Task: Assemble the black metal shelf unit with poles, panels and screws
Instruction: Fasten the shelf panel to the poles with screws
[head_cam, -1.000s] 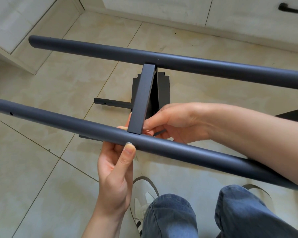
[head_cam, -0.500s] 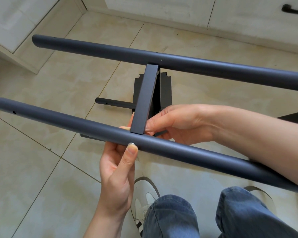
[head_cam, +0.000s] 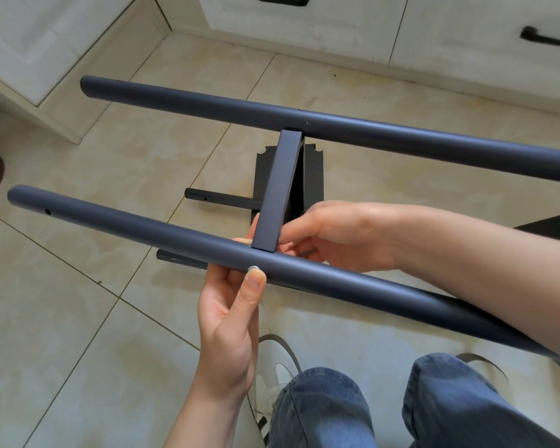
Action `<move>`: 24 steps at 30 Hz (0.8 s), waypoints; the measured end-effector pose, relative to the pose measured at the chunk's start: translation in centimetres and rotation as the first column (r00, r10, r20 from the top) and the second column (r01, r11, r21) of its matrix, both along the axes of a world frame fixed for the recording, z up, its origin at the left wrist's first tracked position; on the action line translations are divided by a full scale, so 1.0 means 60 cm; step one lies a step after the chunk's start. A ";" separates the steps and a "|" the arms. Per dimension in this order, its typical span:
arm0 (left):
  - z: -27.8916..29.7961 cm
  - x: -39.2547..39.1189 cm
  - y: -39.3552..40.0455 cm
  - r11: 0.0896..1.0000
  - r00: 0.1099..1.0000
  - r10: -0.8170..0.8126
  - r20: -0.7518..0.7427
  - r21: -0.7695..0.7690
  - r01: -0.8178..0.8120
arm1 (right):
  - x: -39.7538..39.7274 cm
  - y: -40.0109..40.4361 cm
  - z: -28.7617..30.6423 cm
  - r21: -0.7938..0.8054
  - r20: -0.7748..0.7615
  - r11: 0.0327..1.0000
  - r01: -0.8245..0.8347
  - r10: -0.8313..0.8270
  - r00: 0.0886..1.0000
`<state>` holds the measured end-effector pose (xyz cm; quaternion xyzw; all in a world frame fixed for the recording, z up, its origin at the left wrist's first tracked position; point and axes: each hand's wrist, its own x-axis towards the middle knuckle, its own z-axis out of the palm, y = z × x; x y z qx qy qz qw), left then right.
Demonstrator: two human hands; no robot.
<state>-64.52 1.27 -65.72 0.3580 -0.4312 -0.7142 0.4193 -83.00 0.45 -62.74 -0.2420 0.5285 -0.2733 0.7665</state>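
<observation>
We're looking down on the joint where the flat dark metal crossbar (head_cam: 278,189) is meeting the near long dark grey metal pole (head_cam: 181,236), and this is the fastening step: a small silver screw head (head_cam: 253,268) is sitting in the pole's near side, right in line with the crossbar's end. The left hand (head_cam: 230,321) is coming up from below, thumb tip pressing against the pole just under that screw, the other fingers curling behind the tube and mostly hidden. The right hand (head_cam: 333,236) is reaching across over the pole, its fingertips pinching at the crossbar's near end; something thin and dark is poking out beneath those fingers, but what it is can't be made out. The crossbar's far end is butting against the far long dark grey metal pole (head_cam: 337,129), so both poles are being held as a ladder-like frame above the beige tiled floor (head_cam: 78,318). Down on the tiles, a black notched metal panel (head_cam: 311,176) and a short dark pole (head_cam: 220,200) are waiting their turn.

My read: the screw looks seated but not driven home. The next move is calling for steady alignment, crossbar square to the pole, while the screw gets tightened; any slip of the right hand's pinch could pull the hole off line.
</observation>
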 end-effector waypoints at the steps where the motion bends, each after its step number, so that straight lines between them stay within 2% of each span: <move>1: -0.001 0.002 0.000 1.000 1.000 -0.001 0.003 0.002 0.001 | -0.001 0.002 0.001 -0.032 -0.009 0.999 0.010 -0.010 1.000; 4: -0.006 0.006 -0.002 1.000 1.000 -0.008 0.015 0.007 0.008 | -0.002 0.007 0.005 -0.081 0.013 0.996 0.031 -0.030 0.999; 7: -0.010 0.006 -0.002 1.000 1.000 -0.013 0.016 0.014 0.013 | -0.002 0.007 0.004 -0.063 0.029 0.998 0.022 -0.021 0.999; 13: -0.011 0.005 -0.003 0.999 0.999 -0.043 -0.013 0.005 0.043 | -0.001 0.009 0.001 -0.064 -0.041 0.997 0.046 -0.049 0.998; 16: -0.012 0.004 -0.005 0.998 0.998 -0.054 -0.028 0.016 0.055 | -0.011 0.014 0.015 -0.095 -0.117 0.995 0.026 -0.037 0.992; 20: -0.014 0.007 -0.005 0.997 0.997 -0.071 -0.043 0.011 0.071 | -0.039 0.023 0.050 -0.124 -0.314 0.991 -0.057 0.015 0.949; 24: -0.012 0.009 -0.008 0.996 0.996 -0.078 -0.039 0.039 0.079 | -0.070 0.039 0.099 -0.192 -0.405 0.981 -0.040 -0.042 0.913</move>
